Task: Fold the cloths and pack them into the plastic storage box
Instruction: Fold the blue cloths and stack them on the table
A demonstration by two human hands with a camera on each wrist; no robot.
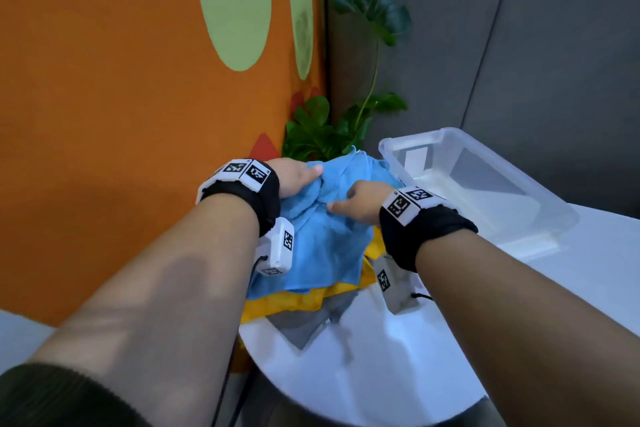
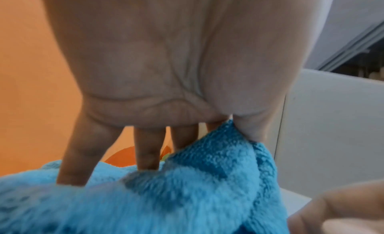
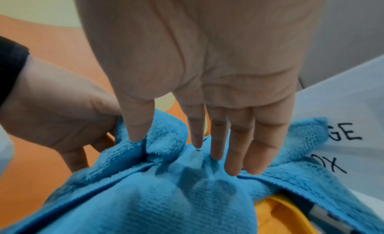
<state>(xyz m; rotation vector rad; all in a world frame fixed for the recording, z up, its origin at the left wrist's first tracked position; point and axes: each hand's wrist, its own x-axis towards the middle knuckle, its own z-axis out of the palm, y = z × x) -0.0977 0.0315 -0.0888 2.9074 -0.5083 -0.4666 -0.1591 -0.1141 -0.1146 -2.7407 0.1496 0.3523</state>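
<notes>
A crumpled blue cloth lies on top of a yellow cloth and a grey cloth at the table's far left edge. My left hand pinches a raised fold of the blue cloth between its thumb and fingers. My right hand is on the same cloth just to the right, with straight fingertips pressing into its bunched middle. The clear plastic storage box stands to the right of the pile, with nothing visible inside it.
The cloths lie on a white round table, whose edge runs along the left and front. An orange wall panel rises close on the left. A green plant stands behind the pile. The box's lettered side is right beside my right hand.
</notes>
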